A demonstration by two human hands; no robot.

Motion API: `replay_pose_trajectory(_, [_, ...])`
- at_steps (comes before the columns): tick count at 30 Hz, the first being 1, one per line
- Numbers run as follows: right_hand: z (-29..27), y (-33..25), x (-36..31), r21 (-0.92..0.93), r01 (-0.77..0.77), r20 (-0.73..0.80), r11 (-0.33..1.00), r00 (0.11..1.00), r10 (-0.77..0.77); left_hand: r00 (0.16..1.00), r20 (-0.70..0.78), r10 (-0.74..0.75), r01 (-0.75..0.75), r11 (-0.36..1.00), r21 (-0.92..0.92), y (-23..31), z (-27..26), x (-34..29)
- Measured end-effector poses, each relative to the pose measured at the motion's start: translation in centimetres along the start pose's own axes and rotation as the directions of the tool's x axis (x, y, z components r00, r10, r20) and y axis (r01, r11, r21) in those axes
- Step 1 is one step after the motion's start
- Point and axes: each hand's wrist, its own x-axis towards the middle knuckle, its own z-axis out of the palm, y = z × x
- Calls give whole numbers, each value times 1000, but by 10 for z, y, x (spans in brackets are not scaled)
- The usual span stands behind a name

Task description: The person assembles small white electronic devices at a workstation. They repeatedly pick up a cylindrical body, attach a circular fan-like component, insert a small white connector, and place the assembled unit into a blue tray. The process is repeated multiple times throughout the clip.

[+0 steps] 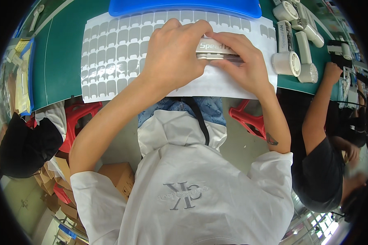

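A white handheld fan lies sideways between my hands, its long printed handle facing up. My left hand closes round its left end and hides that part. Round the right end my right hand is closed, thumb on the near side and fingers over the far edge. A dark slot runs along the fan's near side. Beneath both hands is a white sheet of grey stickers, set out in rows, with bare backing below the fan.
A blue tray stands at the far edge of the green table. Several white fans lie to the right, near a co-worker's arm. At left are yellow packets and another person. Red stools stand below the table.
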Motion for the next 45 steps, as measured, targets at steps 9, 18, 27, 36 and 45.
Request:
replay_pose_trajectory(9, [-7, -5, 9, 264, -276, 98, 924, 961, 259, 995, -18, -96, 95, 995, -35, 5, 0, 4])
replay_pose_trajectory(18, [-13, 3, 4, 400, -74, -211, 914, 962, 171, 989, -140, -49, 10, 963, -268, -19, -22, 3])
replay_pose_trajectory(27, [33, -76, 0, -73, 41, 173, 996, 984, -28, 814, -479, -330, -187, 631, -753, -56, -68, -16])
replay_pose_trajectory(36, [55, -75, -8, -3, -90, 224, 996, 970, 89, 778, -349, -523, -156, 377, -913, -64, -57, -17])
replay_pose_trajectory(45, [59, -81, -11, -64, -50, 126, 997, 990, 58, 833, -363, -418, -135, 483, -865, -58, -63, -16])
